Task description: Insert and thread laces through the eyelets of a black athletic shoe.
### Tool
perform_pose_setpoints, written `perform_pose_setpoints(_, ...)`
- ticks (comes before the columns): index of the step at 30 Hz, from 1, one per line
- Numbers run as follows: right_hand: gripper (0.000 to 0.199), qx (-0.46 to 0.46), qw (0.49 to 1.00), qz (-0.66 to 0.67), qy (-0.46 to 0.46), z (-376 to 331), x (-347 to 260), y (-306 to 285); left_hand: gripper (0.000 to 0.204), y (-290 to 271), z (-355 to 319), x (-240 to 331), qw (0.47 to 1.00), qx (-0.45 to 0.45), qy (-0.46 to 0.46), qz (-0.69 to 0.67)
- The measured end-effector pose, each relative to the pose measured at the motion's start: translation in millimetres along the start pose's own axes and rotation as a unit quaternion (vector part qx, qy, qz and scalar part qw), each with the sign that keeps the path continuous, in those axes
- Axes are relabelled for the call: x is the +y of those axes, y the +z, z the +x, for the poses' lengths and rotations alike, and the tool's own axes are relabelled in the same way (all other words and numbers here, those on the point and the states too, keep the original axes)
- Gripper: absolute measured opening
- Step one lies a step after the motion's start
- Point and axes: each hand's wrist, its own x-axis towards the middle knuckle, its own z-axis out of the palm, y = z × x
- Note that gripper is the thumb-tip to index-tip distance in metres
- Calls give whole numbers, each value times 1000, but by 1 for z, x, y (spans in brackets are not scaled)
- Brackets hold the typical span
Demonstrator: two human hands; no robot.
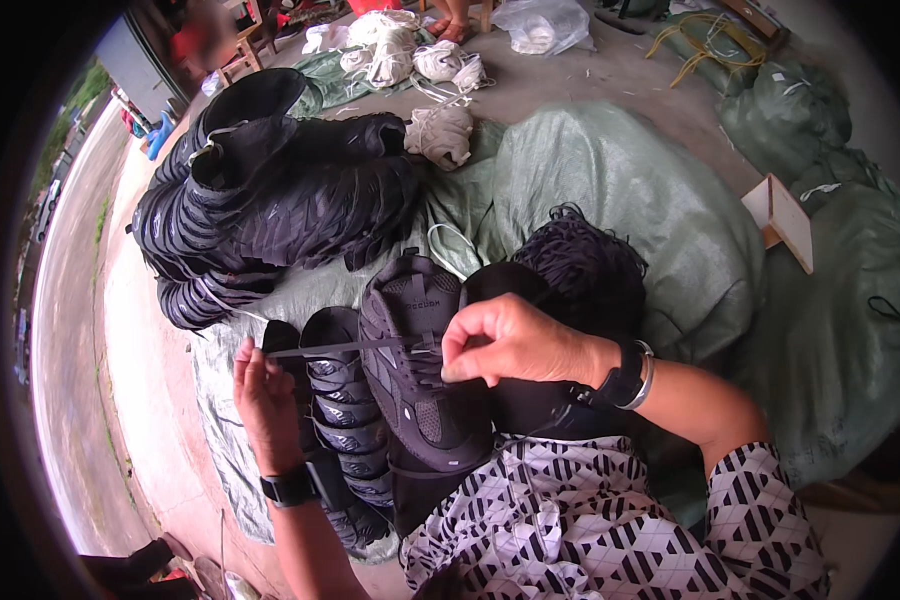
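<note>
A dark grey shoe upper (417,375) rests on my lap, toe pointing toward me. My right hand (505,338) pinches a black lace (345,347) at the upper's eyelets. The lace runs taut to the left, where my left hand (260,395) grips its other end. Beside the upper, a row of stacked dark uppers (345,410) leans against my left forearm. A bundle of black laces (582,265) lies just behind my right hand.
A large pile of nested black uppers (270,200) sits on a green sack at the upper left. Bulging green sacks (630,200) fill the right side. White cord bundles (410,55) lie on the concrete floor beyond. A small cardboard box (785,220) rests at right.
</note>
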Motion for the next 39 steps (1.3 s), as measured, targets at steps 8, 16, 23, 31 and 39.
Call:
perform_pose_setpoints(8, 20, 359, 927, -106, -10, -82, 33, -107, 11, -1, -14, 13, 992, 32, 42, 116)
perform_pose_setpoints(16, 24, 724, 674, 30, 144, -274, 158, -250, 15, -11, -17, -5, 920, -48, 73, 383)
perform_pose_setpoints(23, 14, 379, 925, -4, 17, -95, 58, -116, 49, 56, -32, -15, 918, -95, 162, 349)
perform_pose_setpoints(31, 4, 160, 902, -371, -152, -16, 37, -26, 20, 68, -52, -28, 955, -144, -77, 249)
perform_pose_setpoints(39, 5, 170, 884, -425, -90, -20, 33, -24, 20, 77, -55, -29, 917, -142, 70, 365)
